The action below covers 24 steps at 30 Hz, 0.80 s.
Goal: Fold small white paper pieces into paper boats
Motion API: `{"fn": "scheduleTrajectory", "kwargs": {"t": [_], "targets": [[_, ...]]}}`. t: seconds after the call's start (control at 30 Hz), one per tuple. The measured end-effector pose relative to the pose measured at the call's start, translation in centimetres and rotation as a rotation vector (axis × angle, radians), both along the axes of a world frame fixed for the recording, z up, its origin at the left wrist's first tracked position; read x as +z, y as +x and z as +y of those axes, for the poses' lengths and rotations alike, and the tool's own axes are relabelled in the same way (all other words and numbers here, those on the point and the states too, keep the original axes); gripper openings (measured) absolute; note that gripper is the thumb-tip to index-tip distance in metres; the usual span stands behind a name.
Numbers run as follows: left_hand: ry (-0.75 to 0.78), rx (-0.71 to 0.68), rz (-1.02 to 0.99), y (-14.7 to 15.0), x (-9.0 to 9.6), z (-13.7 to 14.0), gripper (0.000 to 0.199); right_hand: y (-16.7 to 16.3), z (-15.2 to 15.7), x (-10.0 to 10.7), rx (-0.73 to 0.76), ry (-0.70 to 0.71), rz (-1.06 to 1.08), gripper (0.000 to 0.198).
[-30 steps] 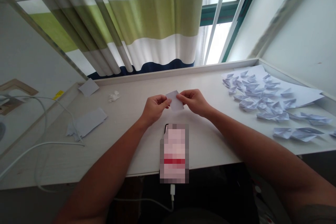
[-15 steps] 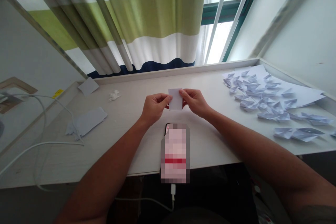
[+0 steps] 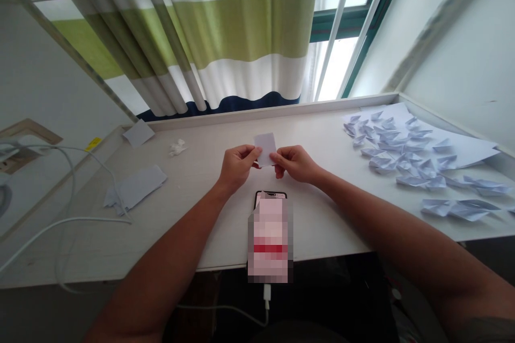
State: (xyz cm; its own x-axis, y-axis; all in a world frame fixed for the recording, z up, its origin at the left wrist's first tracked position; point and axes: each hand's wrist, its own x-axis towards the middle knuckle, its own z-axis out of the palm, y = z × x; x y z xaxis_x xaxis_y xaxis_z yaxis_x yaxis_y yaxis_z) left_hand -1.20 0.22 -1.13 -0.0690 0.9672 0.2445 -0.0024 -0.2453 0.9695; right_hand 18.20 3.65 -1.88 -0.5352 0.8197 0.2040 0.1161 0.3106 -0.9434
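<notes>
A small white rectangle of paper (image 3: 264, 144) is held up a little above the white desk, between my two hands. My left hand (image 3: 238, 165) pinches its left edge between thumb and fingers. At its lower right corner my right hand (image 3: 296, 163) grips it, thumb in front and the other fingers curled behind. Whether the paper is folded in layers I cannot tell for sure. Below the hands a phone (image 3: 271, 194) lies at the desk's front edge, its screen blurred out.
Several folded paper boats (image 3: 402, 144) cover the desk's right side, some on white sheets (image 3: 475, 142). Left are a stack of paper (image 3: 137, 188), a single piece (image 3: 139, 133), a crumpled scrap (image 3: 177, 147) and loose white cables (image 3: 72, 220). A charging cable (image 3: 267, 295) hangs from the phone.
My right hand has slid from the paper's upper right corner down to its lower right. The paper now tilts slightly to the left. My left hand keeps its pinch.
</notes>
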Motion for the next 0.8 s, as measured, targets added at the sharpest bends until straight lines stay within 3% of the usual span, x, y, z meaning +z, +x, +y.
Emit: {"fn": "scheduleTrajectory", "kwargs": {"t": [0.2, 0.43, 0.67, 0.8], "targets": [[-0.071, -0.073, 0.010, 0.3, -1.1, 1.4, 0.043, 0.5, 1.0, -0.5, -0.067, -0.015, -0.082, 0.061], [-0.047, -0.128, 0.031, 0.3, -2.1, 1.6, 0.048, 0.5, 1.8, -0.9, 0.002, -0.236, 0.286, 0.044], [-0.082, -0.194, -0.135, -0.5, -1.3, 1.1, 0.022, 0.6, 1.4, -0.5, 0.036, -0.362, 0.380, 0.016], [-0.025, -0.166, -0.059, -0.5, -1.2, 0.8, 0.020, 0.6, 1.4, -0.6, 0.038, -0.355, 0.370, 0.022]]}}
